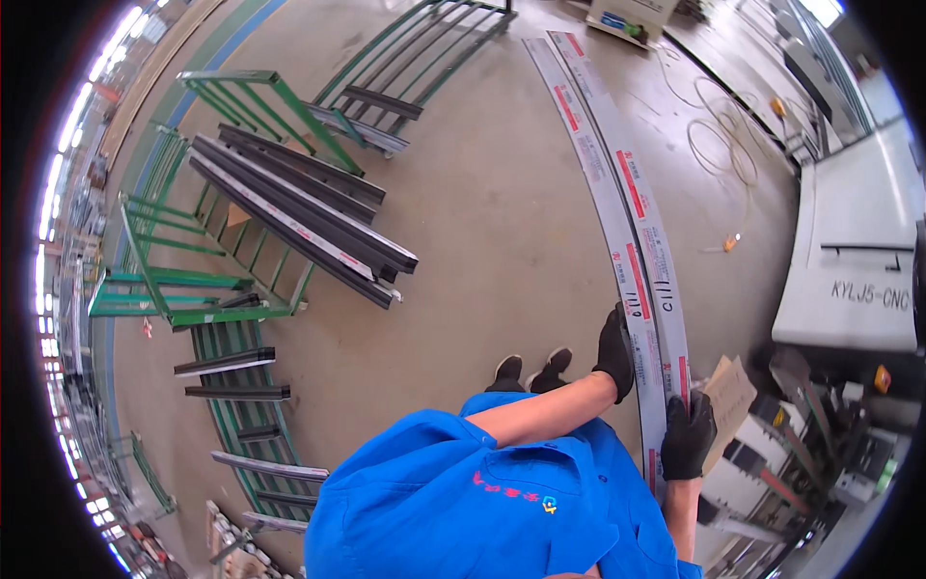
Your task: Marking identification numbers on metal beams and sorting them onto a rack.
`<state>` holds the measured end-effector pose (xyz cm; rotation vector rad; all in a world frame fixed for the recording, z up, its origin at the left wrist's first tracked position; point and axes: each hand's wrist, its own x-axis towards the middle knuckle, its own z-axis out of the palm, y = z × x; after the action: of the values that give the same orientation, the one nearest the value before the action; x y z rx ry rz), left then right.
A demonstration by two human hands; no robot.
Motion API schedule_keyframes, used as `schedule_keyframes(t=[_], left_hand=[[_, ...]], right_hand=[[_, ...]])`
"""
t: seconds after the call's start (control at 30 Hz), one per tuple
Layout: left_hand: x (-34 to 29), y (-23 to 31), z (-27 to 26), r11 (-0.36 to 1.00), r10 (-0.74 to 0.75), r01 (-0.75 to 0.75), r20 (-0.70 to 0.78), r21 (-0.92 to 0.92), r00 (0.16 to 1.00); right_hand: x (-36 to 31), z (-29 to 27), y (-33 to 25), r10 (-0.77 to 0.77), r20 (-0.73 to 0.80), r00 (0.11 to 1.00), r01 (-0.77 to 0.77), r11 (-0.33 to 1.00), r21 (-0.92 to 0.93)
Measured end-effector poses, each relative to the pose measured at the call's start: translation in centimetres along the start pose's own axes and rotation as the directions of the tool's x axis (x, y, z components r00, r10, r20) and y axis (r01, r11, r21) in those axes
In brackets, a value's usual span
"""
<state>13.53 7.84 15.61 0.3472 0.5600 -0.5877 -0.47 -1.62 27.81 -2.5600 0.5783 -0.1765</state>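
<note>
Two long, straight metal profiles wrapped in grey film with red printed labels lie side by side, running from in front of my body to the far top of the view. The left profile (590, 164) has my left hand (615, 357) at its outer edge, in a black glove with the fingers closed around it. Farther down, my right hand (689, 434), gloved in black too, grips the outer edge of the right profile (632, 183). Handwritten black marks show on both profiles just ahead of my hands. The undersides and most fingertips are hidden.
Dark profiles (299, 207) rest on a green rack (145, 241) at left. Another green rack (424, 58) stands farther off. To the right are a white machine (854, 251), a brown cardboard piece (728, 400) and a coiled hose (728, 135) on the floor.
</note>
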Motion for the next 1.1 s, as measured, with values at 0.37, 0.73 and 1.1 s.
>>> schedule_keyframes(t=[0.37,0.73,1.1], left_hand=[[16.8,22.0,7.6,0.942,0.296,-0.285,0.04,-0.18,0.954],[35.3,47.9,15.0,0.658,0.751,-0.753,-0.051,-0.027,0.658],[51.8,76.8,19.5,0.591,0.777,-0.793,-0.16,-0.148,0.608]], right_hand=[[27.7,10.1,-12.5,-0.419,0.152,0.895,0.388,0.901,0.195],[55.6,20.2,-31.4,-0.575,0.31,0.757,0.5,0.815,0.292],[78.0,34.5,-52.8,-0.703,0.361,0.613,0.691,0.698,0.187]])
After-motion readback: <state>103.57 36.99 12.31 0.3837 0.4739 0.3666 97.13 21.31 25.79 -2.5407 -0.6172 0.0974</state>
